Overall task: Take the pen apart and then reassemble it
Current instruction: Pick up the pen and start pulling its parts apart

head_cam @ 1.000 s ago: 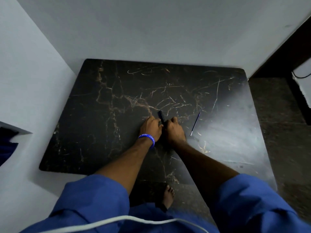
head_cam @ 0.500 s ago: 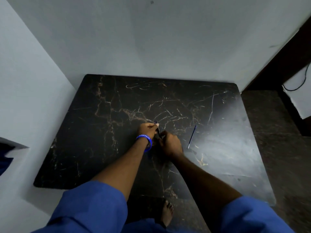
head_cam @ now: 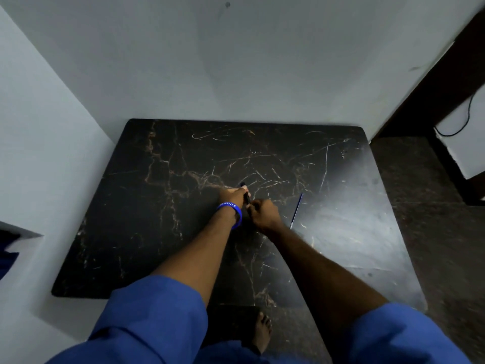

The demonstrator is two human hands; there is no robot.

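Refill (head_cam: 296, 210) out on bench (head_cam: 157, 206), 3 o'clock of hands — left hand (head_cam: 232, 197) and right hand (head_cam: 263, 212) both closed on barrel (head_cam: 246, 195); reassembly pending.

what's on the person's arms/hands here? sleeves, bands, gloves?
Both forearms are bare below loose blue sleeves, left sleeve and right sleeve, pushed up near the elbows. The left hand has a blue wristband with white lettering, partly readable as "SYNER". The right hand wears nothing. No gloves, watch or rings visible.
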